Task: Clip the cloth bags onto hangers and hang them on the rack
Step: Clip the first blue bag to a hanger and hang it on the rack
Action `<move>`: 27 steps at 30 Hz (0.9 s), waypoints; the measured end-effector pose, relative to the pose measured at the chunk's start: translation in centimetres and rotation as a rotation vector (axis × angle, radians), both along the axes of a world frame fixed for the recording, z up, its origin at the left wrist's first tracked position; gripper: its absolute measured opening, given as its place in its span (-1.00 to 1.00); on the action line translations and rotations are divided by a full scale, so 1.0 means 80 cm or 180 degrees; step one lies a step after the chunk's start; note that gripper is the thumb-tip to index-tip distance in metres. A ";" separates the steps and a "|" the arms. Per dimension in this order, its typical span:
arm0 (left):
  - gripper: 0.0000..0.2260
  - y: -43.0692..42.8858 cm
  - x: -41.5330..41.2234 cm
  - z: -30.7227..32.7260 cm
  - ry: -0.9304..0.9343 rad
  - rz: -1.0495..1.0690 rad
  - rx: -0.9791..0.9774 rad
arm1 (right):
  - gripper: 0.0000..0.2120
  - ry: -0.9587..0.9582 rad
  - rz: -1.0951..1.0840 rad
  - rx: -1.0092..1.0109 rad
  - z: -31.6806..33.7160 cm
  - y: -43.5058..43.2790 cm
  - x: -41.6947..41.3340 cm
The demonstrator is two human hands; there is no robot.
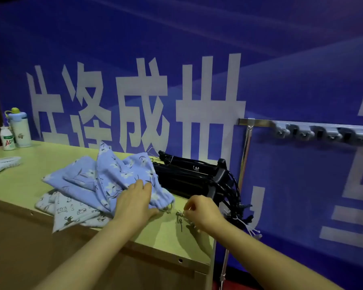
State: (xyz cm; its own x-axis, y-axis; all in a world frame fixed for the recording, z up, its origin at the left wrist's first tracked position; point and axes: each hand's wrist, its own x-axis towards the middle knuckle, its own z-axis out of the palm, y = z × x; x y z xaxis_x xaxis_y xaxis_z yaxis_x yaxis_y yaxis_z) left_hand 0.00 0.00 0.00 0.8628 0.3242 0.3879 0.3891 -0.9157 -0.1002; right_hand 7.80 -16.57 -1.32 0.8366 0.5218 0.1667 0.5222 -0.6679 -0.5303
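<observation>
My left grip (134,200) presses flat, steadying the floral cloth bag (117,172) mid-frame; right grip (201,212) pinches metal clips (180,219), ready for clipping.

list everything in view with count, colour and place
blue floral bags: several, blue, piled mid-table
pale printed bags: at least two, under the blue pile
hangers: a stack, black, table's right end
metal clips: small cluster, silver, by right hand
rack: one, silver with grey hooks, right of table
bottles: two, pale blue and white, table's far-left corner
white plastic item: one, table's left
table: one, light green
banner: one, blue, white characters, behind
left hand: flat on blue bags
right hand: pinching metal clips
</observation>
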 end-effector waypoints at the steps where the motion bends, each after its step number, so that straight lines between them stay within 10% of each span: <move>1: -0.62 -0.001 0.001 0.001 0.0098 0.0040 0.0071 | -0.83 -0.0044 0.0011 -0.0143 -0.004 0.005 0.001; 8: -0.93 0.001 0.006 0.003 -0.0620 -0.0252 -0.0129 | -0.85 -0.0673 -0.0018 -0.0798 -0.027 0.030 0.008; 19: -0.85 0.013 0.033 0.052 -0.2300 -0.0046 -0.3786 | -0.85 -0.1034 0.0143 -0.1005 -0.040 0.042 0.013; 27: -0.83 0.010 0.026 0.100 -0.2807 -0.0498 -0.3597 | -0.79 -0.0622 0.0197 -0.0359 -0.005 0.036 0.015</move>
State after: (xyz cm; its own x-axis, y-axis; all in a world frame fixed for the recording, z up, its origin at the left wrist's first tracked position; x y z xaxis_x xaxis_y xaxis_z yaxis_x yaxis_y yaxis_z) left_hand 2.08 0.83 8.00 0.5365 0.7387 0.4079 -0.1693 -0.3793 0.9097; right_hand 9.02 -13.67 -1.73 0.7599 0.5957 0.2600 0.6495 -0.6806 -0.3390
